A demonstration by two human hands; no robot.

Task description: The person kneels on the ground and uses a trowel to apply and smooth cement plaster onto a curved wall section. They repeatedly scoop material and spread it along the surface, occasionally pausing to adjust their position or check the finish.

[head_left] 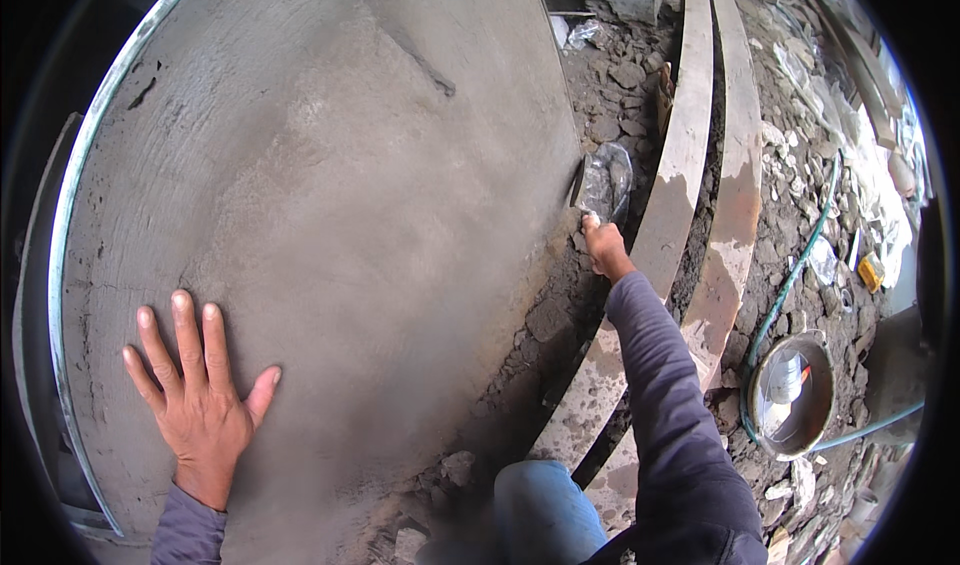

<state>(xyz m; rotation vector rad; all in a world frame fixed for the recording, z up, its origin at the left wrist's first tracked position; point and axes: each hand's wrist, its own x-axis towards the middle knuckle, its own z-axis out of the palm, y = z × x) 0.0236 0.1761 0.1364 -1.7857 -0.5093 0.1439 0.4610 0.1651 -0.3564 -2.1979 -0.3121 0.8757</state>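
Two hands out in front of me, and only one has a load! My right hand is wrapped around the tool, fingers curled tight, most of the handle hidden in the fist. The tool's thin dark edge pokes out beyond my knuckles, right by the border of the grey cement; touching or not, I can't tell. Clear plastic sits just beside it, boards past that. That right arm reaches long and forward, elbow nearly straight, above my bent knee. And over on the left? My left hand lies palm down on the cement, fingers fanned wide, thumb out toward the right, gripping nothing.
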